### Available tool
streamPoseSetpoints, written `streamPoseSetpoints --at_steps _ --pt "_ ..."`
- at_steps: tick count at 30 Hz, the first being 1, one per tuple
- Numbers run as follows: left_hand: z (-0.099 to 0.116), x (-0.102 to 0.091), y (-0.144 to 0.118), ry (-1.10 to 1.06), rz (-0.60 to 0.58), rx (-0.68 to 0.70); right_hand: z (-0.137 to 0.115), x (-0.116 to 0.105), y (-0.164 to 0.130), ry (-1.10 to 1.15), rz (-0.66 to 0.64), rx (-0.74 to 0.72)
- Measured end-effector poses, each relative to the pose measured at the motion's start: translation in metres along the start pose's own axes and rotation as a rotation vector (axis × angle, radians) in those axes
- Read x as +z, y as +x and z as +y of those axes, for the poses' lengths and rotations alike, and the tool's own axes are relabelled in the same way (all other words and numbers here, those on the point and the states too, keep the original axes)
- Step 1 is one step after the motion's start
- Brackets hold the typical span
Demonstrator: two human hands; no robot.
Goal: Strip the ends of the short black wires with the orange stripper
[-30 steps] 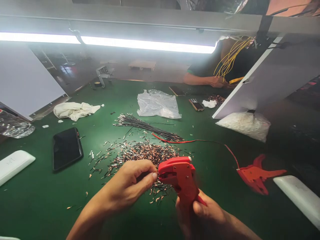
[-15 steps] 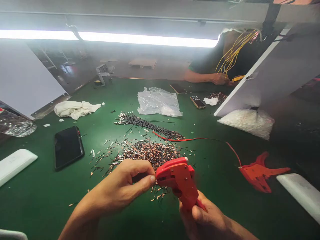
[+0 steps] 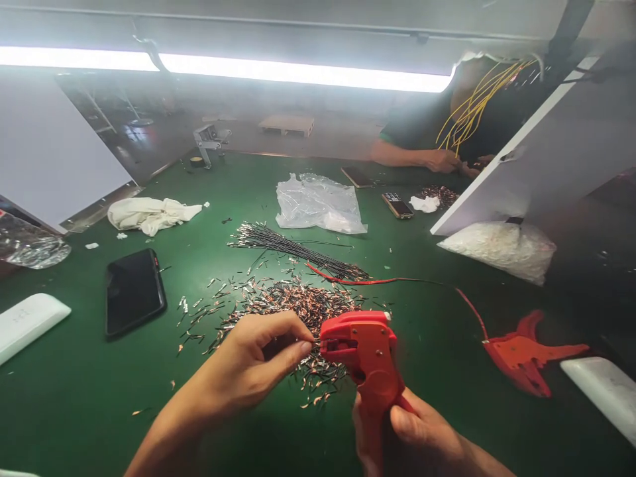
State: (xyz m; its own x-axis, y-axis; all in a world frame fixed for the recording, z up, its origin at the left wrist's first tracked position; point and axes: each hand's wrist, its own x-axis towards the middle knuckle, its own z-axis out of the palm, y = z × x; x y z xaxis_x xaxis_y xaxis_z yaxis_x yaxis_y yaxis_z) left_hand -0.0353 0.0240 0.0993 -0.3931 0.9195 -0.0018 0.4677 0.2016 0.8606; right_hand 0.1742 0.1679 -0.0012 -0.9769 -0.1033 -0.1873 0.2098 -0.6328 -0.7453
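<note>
My right hand (image 3: 407, 437) grips the handles of a red wire stripper (image 3: 365, 354), its jaws pointing left. My left hand (image 3: 261, 361) pinches a short wire piece between thumb and forefinger, right at the stripper's jaws. Both hands hover over a heap of cut wire bits (image 3: 293, 305) on the green table (image 3: 74, 384). Beyond the heap lies a bundle of thin black wires (image 3: 293, 248).
A black phone (image 3: 133, 291) lies at left, a white cloth (image 3: 149, 213) behind it, a plastic bag (image 3: 318, 204) at centre back. A second red tool (image 3: 527, 351) on a red cord lies at right. Across the table a co-worker's hand (image 3: 440, 160) holds yellow wires (image 3: 472, 106).
My hands and the stripper have stayed together over the heap, shifting only slightly. The view has drifted a little; the co-worker's hands moved slightly.
</note>
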Motion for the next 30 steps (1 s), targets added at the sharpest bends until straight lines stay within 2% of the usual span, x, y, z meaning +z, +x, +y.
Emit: streamPoseSetpoints --at_steps 3,7,10,12,14,17,20,22,24,26,30 --pt "0.001 0.002 0.001 0.039 0.029 0.026 -0.001 -0.001 0.001 -0.004 -0.059 -0.012" --pt "0.001 0.005 -0.001 0.087 0.063 0.091 0.003 -0.004 0.001 0.093 -0.052 -0.049" --pt "-0.001 0.005 -0.005 0.186 0.125 0.161 -0.005 -0.005 -0.002 0.144 0.071 -0.060" --pt "-0.002 0.006 -0.006 0.256 0.204 0.223 -0.018 -0.005 -0.006 0.087 0.168 -0.082" --pt "-0.005 0.008 -0.006 0.307 0.268 0.294 -0.035 -0.005 -0.010 -0.171 0.267 -0.101" --pt "-0.009 0.014 -0.004 0.369 0.307 0.383 -0.053 -0.008 -0.016 -0.757 0.557 -0.083" --pt "-0.014 0.020 0.000 0.421 0.338 0.421 -0.059 -0.021 -0.019 -1.316 0.860 -0.065" --pt "-0.016 0.023 0.001 0.471 0.372 0.436 -0.056 -0.032 -0.019 -1.655 0.999 -0.082" --pt "-0.019 0.026 0.001 0.549 0.401 0.461 -0.051 -0.040 -0.018 -1.952 1.046 -0.050" --pt "-0.023 0.029 0.001 0.629 0.403 0.495 -0.045 -0.043 -0.016 -2.150 1.033 0.012" --pt "-0.029 0.037 0.000 0.692 0.405 0.528 -0.033 -0.038 -0.010 -2.291 0.973 0.037"
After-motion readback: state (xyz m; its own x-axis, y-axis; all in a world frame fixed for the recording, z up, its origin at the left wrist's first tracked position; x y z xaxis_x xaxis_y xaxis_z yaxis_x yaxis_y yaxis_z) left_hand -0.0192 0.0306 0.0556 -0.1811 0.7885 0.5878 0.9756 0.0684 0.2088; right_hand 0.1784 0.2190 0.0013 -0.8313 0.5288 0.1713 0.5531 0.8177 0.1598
